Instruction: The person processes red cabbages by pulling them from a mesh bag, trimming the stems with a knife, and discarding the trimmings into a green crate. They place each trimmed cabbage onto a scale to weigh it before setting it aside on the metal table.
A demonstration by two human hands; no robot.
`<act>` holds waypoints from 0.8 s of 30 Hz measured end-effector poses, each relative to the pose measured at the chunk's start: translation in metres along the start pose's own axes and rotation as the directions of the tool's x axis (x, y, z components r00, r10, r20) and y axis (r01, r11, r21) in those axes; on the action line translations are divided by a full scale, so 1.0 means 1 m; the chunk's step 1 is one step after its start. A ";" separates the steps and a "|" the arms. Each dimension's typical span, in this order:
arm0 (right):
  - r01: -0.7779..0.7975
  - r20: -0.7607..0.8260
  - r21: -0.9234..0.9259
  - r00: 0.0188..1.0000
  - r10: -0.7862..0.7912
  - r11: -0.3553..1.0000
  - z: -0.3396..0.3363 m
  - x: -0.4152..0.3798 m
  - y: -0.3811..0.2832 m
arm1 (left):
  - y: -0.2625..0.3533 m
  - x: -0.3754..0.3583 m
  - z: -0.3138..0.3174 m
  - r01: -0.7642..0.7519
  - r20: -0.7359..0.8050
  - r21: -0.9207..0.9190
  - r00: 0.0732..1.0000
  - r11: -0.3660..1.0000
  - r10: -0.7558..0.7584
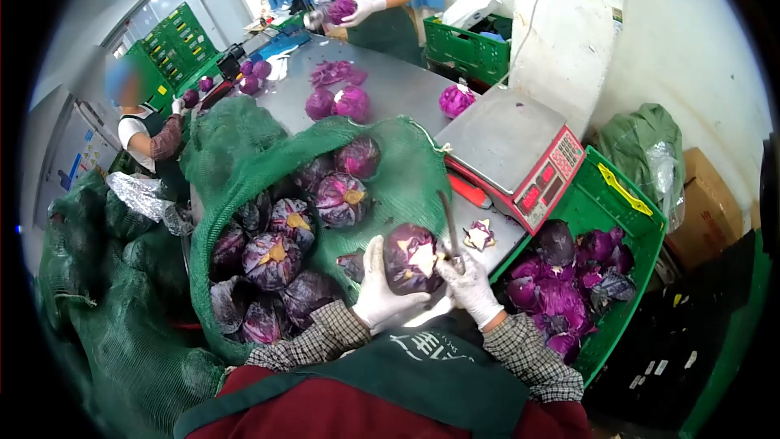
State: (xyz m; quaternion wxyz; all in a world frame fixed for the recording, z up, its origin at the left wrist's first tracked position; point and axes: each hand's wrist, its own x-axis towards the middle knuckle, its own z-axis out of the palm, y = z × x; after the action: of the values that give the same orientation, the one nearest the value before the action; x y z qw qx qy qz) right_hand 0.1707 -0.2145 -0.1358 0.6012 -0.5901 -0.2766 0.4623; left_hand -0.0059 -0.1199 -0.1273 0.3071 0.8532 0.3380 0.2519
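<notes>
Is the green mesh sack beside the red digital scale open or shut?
Open: the sack has its mouth spread wide, showing round purple cabbages inside.

Left hand (pixel 380 291): white-gloved, cupped; fingers toward 12 o'clock, thumb toward 3. Right hand (pixel 475 289): white-gloved, fingers curled in grip. Left forearm (pixel 315 335): check-sleeved, aimed toward 2. Right forearm (pixel 528 354): check-sleeved, aimed between 10 and 11.

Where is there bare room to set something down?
The steel table is bare between the two bright cabbages and the single cabbage beside the scale. The scale's plate is bare too. It's crowded in the green net, heaped with dark cabbages, and in the crate of purple cabbage.
</notes>
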 end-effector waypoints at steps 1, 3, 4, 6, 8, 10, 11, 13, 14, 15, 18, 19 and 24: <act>0.231 -0.041 -0.187 0.969 -0.243 0.955 -0.012 0.001 0.008 | 0.007 -0.002 0.009 -0.002 -0.014 -0.063 1.000 0.998 0.001; 0.195 -0.090 -0.244 0.971 -0.223 0.950 -0.027 -0.009 -0.014 | 0.018 -0.004 0.021 0.073 0.129 -0.126 0.990 0.989 -0.057; 0.339 -0.044 -0.406 0.920 -0.389 0.849 -0.038 -0.004 -0.001 | 0.014 -0.004 0.025 0.073 0.194 -0.117 0.980 0.990 -0.049; 0.518 0.054 -0.696 0.729 -0.682 0.498 -0.054 0.002 0.010 | 0.027 0.011 0.019 0.009 0.272 0.039 0.962 0.999 -0.019; 0.404 -0.002 -0.580 0.868 -0.497 0.707 -0.050 -0.017 0.013 | 0.040 0.026 0.016 -0.141 0.289 0.128 0.952 0.982 0.099; 0.402 -0.053 -0.521 0.866 -0.498 0.753 -0.045 -0.021 0.008 | 0.051 0.038 0.021 -0.194 0.329 0.110 0.932 0.975 0.149; 0.375 -0.061 -0.499 0.884 -0.463 0.781 -0.045 -0.021 0.009 | 0.050 0.040 0.023 -0.188 0.334 0.111 0.932 0.976 0.141; 0.304 -0.045 -0.408 0.935 -0.351 0.861 -0.050 -0.029 0.003 | 0.047 0.043 0.025 -0.180 0.350 0.118 0.928 0.977 0.129; 0.296 -0.032 -0.432 0.939 -0.343 0.852 -0.049 -0.033 0.001 | 0.047 0.043 0.024 -0.161 0.360 0.114 0.926 0.980 0.110; 0.289 -0.019 -0.456 0.942 -0.334 0.841 -0.049 -0.036 -0.001 | 0.048 0.043 0.024 -0.167 0.361 0.121 0.926 0.979 0.113; 0.318 0.035 -0.670 0.917 -0.398 0.671 -0.042 -0.041 -0.012 | 0.054 0.044 0.026 -0.202 0.356 0.144 0.924 0.969 0.139; 0.332 0.051 -0.678 0.911 -0.409 0.656 -0.044 -0.038 -0.011 | 0.056 0.044 0.027 -0.223 0.354 0.155 0.922 0.962 0.157; 0.342 0.009 -0.721 0.874 -0.486 0.603 -0.057 -0.018 -0.003 | 0.069 0.041 0.030 -0.229 0.323 0.179 0.932 0.957 0.162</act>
State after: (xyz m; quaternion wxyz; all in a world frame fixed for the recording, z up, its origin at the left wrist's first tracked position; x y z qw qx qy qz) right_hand 0.2138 -0.2557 -0.1379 0.4444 -0.7332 -0.5026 0.1110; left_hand 0.0682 -0.1405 -0.0908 0.2355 0.9393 0.2245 0.1090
